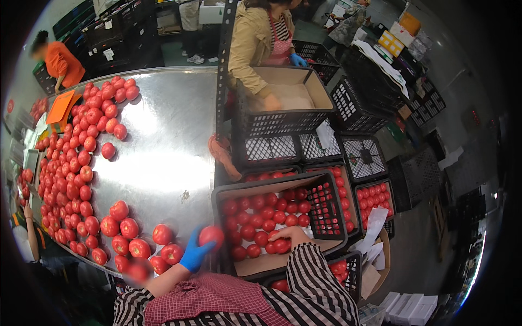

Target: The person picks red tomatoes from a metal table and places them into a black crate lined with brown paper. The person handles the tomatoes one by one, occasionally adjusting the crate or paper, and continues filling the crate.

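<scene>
My left hand (193,252), in a blue glove, grips a red tomato (211,237) over the edge of the metal table (179,122), beside the black crate. My right hand (294,235), ungloved, reaches into the black plastic crate (277,183) and rests on a tomato (281,245) in it; its fingertips are partly hidden among the fruit. Brown paper lines the crate, and rows of tomatoes lie inside. A small group of tomatoes (139,247) sits on the table left of my left hand, and a large heap of tomatoes (65,179) covers the table's far left.
A co-worker (253,45) leans over a paper-lined crate (285,118) at the top. Stacked crates (364,157) stand right of mine. A perforated metal post (223,69) rises at the table's edge, near an orange cloth (222,155). A cardboard box (383,261) holds loose paper.
</scene>
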{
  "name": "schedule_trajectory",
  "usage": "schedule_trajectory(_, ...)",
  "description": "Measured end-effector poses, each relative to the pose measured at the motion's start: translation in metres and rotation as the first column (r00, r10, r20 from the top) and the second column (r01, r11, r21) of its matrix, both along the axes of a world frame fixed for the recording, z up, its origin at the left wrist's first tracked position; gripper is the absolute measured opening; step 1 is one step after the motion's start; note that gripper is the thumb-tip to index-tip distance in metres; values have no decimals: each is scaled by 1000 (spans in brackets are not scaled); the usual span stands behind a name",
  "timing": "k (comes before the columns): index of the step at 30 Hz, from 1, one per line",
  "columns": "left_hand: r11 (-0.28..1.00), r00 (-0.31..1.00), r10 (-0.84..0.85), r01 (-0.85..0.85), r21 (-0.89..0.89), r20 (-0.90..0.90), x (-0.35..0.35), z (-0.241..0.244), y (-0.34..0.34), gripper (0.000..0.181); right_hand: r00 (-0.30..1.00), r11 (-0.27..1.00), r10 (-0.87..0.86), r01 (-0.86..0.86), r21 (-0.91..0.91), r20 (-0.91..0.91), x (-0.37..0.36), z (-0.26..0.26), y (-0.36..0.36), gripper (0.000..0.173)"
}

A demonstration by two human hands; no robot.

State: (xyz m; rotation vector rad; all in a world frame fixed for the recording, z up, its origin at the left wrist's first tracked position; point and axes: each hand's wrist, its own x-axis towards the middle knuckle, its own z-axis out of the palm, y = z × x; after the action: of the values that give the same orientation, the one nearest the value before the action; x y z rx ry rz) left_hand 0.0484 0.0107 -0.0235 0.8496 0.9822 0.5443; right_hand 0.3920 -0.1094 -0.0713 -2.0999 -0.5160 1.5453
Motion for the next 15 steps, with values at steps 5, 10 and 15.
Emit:
schedule_trajectory(5,1000,999,13,-14,-24,-29,-3,-12,-9,68,998,964,64,-58,-261,16,17,-33,-5,36)
schedule_trajectory(10,998,1000,21,-21,-63,9,-7,1,-10,72,988,993,97,-87,84,-122,-1,21,-17,36)
schedule_trajectory(15,999,999,35,-35,-35,1,-10,-4,-14,73,942,957,290,-290,22,-168,-6,28,3,44)
